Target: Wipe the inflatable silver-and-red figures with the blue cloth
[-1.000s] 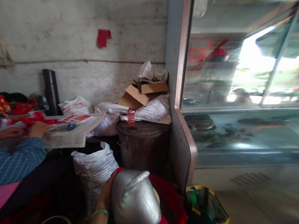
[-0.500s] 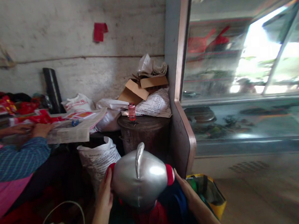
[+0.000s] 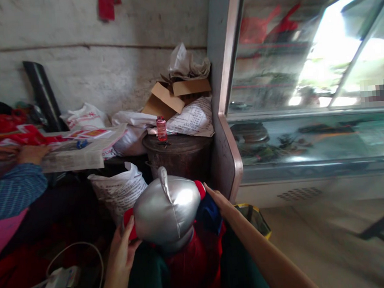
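A large stuffed toy with a shiny silver head point(image 3: 167, 211) sits between my knees, seen from above. A thin silver crest point(image 3: 163, 181) runs over the head, and its red and blue body lies below, partly hidden. My left hand point(image 3: 122, 250) grips the red ear piece point(image 3: 130, 225) on the left side, thumb on top. On the other side, my right hand point(image 3: 218, 200) has its fingers on the right red ear piece point(image 3: 200, 188); its lower fingers are hidden. The head is tilted, with its right side higher.
A white woven sack point(image 3: 121, 188) stands just ahead, beside a dark round drum point(image 3: 183, 160) carrying a pink bottle point(image 3: 161, 129). At left, a co-worker's sleeve point(image 3: 13, 189) rests by a paper-covered table point(image 3: 74, 160). A glass display case point(image 3: 286, 137) stands at right, near a yellow-edged bag point(image 3: 254, 218).
My hands have tilted the toy's head, its right side rising and left side dropping. It sits farther left and higher in view. The camera view has shifted down and slightly right.
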Available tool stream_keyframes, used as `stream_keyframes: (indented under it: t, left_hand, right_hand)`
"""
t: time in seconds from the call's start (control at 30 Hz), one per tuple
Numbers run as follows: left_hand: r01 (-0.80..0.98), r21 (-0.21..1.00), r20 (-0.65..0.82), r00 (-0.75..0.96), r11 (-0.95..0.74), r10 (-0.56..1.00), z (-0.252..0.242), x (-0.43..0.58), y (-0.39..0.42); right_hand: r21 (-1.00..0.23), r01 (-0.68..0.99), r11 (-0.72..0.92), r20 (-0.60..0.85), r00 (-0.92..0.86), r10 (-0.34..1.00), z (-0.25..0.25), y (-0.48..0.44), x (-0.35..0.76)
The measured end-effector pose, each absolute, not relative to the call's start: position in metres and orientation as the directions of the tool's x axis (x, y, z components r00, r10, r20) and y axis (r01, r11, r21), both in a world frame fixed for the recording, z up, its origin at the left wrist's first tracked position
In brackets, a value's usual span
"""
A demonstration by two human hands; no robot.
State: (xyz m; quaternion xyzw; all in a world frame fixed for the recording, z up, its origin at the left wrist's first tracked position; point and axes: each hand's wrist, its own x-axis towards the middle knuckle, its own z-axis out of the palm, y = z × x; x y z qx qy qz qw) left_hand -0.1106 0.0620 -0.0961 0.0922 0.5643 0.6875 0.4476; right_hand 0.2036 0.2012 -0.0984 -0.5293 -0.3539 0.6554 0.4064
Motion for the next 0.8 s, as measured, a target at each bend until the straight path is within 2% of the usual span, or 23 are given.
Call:
stream_keyframes:
  t: [0.2, 0.33, 0.63, 0.8]
  left_hand:
    - [-0.543, 0.839, -0.407, -0.601, 0.022, 0.688, -0.088, -0.103, 0.058]
    - [-0.518, 0.855, -0.391, -0.601, 0.034, 0.697, -0.095, -0.098, 0.057]
    - [-0.387, 0.912, -0.362, -0.593, 0.14, 0.719, -0.132, -0.12, 0.07]
    - [-0.434, 0.891, -0.366, -0.524, 0.129, 0.769, -0.149, -0.126, 0.071]
  right_hand:
    - [-0.912, -0.148, -0.383, -0.372, -0.098, 0.923, -0.09, 0.215, 0.203]
    - [-0.905, -0.114, -0.41, -0.403, -0.079, 0.912, -0.096, 0.22, 0.204]
    - [-0.895, -0.096, -0.436, -0.431, -0.067, 0.9, -0.114, 0.228, 0.2]
    - [-0.902, -0.146, -0.406, -0.402, -0.063, 0.914, -0.121, 0.222, 0.198]
